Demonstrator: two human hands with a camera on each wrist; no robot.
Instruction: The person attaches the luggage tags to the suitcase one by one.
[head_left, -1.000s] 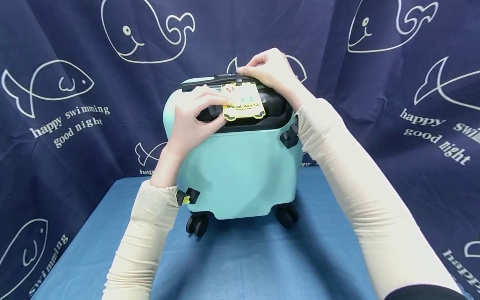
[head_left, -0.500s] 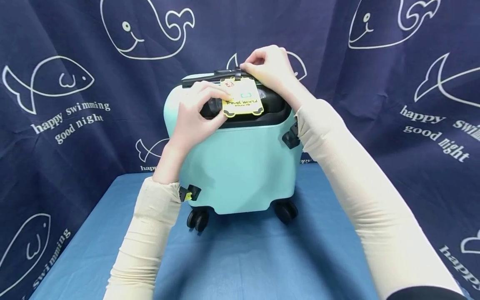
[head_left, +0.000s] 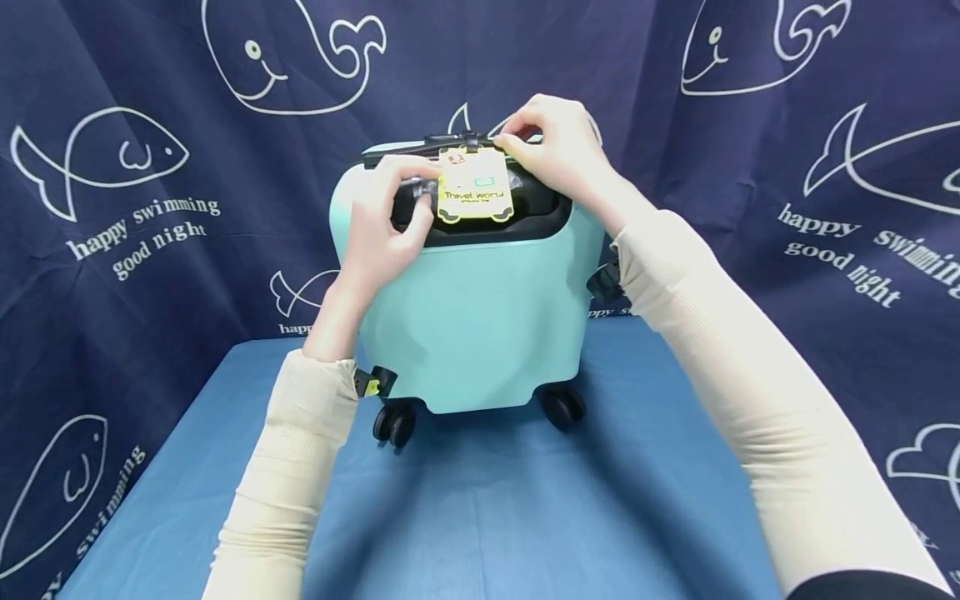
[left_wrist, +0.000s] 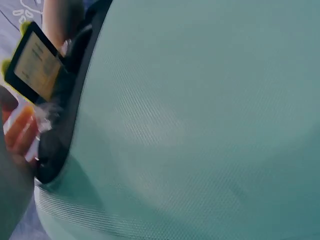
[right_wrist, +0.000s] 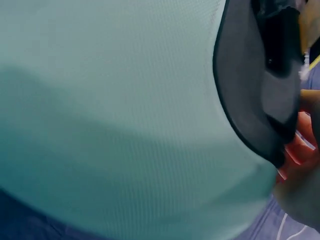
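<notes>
A yellow luggage tag (head_left: pixel 474 185), shaped like a little suitcase, hangs by a black strap (head_left: pixel 471 142) from the carry handle (head_left: pixel 416 153) of a mint suitcase (head_left: pixel 480 325). Its dark-framed back shows in the left wrist view. My left hand (head_left: pixel 382 221) is at the tag's left edge, fingertips against its upper corner and thumb apart over the black handle recess (head_left: pixel 536 218). With thumb and index finger together, my right hand (head_left: pixel 558 150) pinches the handle just right of the strap. In the right wrist view, its fingers (right_wrist: pixel 300 145) reach behind the handle.
The suitcase stands on its black wheels (head_left: pixel 393 423) on a blue-covered table (head_left: pixel 480 517). Behind and at both sides hangs a navy curtain (head_left: pixel 135 275) with white whales, fish and lettering. Clear plastic wrap (left_wrist: pixel 46 115) clings to part of the handle.
My left thumb has come off the tag's lower left side, opening a gap to the fingers. The right fingertips have shifted right, away from the strap. The tag now hangs straighter.
</notes>
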